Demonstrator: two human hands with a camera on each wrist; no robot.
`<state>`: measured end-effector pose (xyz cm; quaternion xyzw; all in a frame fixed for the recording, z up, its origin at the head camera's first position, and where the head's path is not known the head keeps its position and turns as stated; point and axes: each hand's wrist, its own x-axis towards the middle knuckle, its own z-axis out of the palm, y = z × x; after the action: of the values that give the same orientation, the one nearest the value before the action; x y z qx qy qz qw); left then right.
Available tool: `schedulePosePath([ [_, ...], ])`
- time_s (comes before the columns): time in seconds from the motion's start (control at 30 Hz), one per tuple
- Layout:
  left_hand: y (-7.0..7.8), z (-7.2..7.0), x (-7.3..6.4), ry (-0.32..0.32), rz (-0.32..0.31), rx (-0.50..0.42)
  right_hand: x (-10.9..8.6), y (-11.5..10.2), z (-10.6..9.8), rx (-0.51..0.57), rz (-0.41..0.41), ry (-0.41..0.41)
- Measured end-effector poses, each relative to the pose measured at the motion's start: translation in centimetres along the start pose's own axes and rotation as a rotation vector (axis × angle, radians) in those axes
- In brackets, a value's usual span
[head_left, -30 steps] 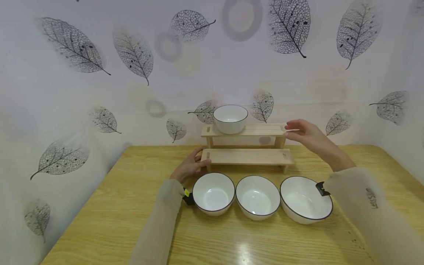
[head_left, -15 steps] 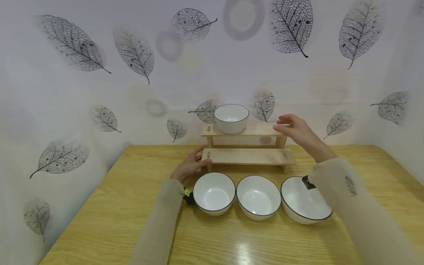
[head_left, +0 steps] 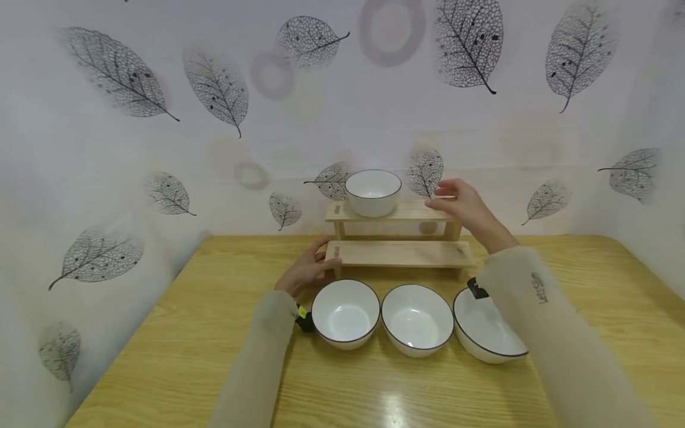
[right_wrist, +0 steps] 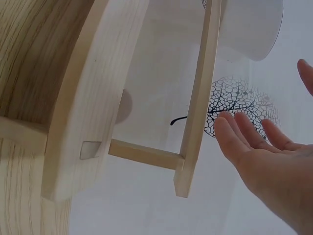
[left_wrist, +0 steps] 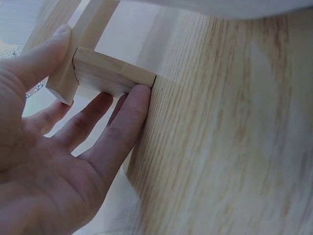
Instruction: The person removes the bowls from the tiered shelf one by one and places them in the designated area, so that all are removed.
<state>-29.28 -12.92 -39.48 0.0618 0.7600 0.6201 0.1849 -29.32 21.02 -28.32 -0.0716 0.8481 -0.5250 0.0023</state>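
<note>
A two-tier wooden stand point(head_left: 401, 252) stands at the back of the table. My left hand point(head_left: 305, 270) holds the left end of its lower tier; in the left wrist view the thumb point(left_wrist: 51, 46) lies against the board and the fingers touch the leg. On the upper tier, toward the left, sits a white bowl point(head_left: 373, 205) with a dark rim. To the right of that bowl my right hand point(head_left: 465, 208) hovers over the upper tier, fingers loosely bent, holding nothing. In the right wrist view this hand point(right_wrist: 274, 161) is apart from the stand.
Three more white bowls stand in a row before the stand: a left one point(head_left: 345, 312), a middle one point(head_left: 416, 321) and a right one point(head_left: 487, 327), partly covered by my right sleeve. A leaf-patterned cloth point(head_left: 374, 107) hangs behind the wooden table point(head_left: 176, 345).
My right hand has moved left along the upper tier, from its right end toward the bowl, and slightly up. The left hand and the bowls have stayed in place.
</note>
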Motion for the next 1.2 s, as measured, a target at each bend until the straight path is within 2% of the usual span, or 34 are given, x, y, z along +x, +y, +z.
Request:
schedulePosePath([
  [0.3,0.0,0.2,-0.2,0.015,0.022,0.021,0.9,-0.6,1.3,0.045,0.004,-0.003],
  [0.63,0.1,0.1,-0.2,0.007,0.021,0.016,2.5,-0.9,2.4,0.012,0.014,-0.027],
  [0.77,0.1,0.2,-0.2,-0.005,0.014,-0.018,3.1,-1.1,3.2,0.045,0.0,-0.045],
  [1.0,0.1,0.1,-0.2,0.004,0.017,0.012,3.6,-1.7,4.5,0.106,-0.021,-0.065],
  [1.2,0.0,0.0,-0.2,-0.002,0.017,0.002,4.2,-1.7,5.2,0.134,-0.015,-0.092],
])
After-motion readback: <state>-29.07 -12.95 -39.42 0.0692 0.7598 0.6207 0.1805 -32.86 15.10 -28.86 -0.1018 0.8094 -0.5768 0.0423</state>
